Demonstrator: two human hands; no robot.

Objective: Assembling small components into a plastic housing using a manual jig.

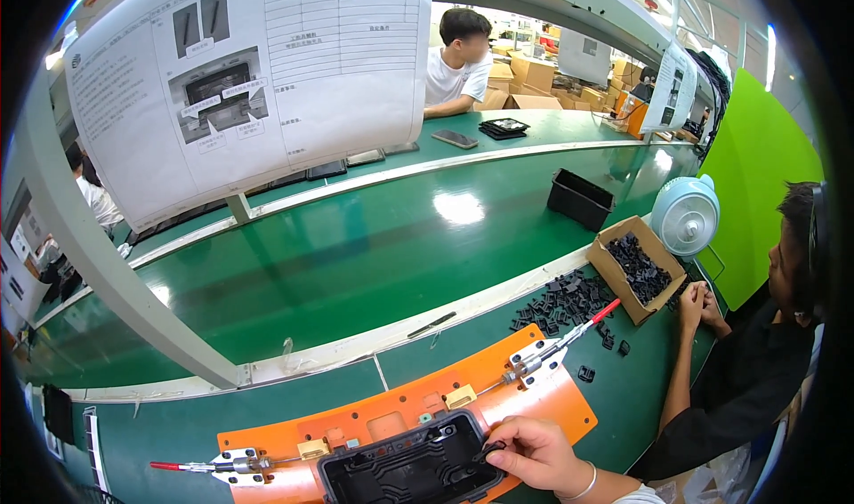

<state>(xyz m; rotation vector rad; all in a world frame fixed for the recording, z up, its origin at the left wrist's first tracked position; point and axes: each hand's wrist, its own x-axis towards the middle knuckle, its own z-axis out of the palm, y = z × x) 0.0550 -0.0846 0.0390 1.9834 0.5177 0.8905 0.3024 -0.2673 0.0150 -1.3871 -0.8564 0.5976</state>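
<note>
My right hand [541,455] reaches in from the lower right, a light bracelet at its wrist. Its thumb and fingers are pinched on a small black plastic part [488,451] at the right end of an open black plastic case [409,470]. Ridges show inside the case, which sits against an orange fixture plate [569,406]. At each end of the plate is a toggle clamp with a red handle, one on the left [182,466] and one on the right [592,319]. My left hand is out of view.
Loose black parts [560,304] lie beside a cardboard box [636,268] full of them, near a blue fan [686,215]. A black bin [580,200] stands on the green belt [356,255]. A person [756,370] sits close on the right; another [458,64] is across the line.
</note>
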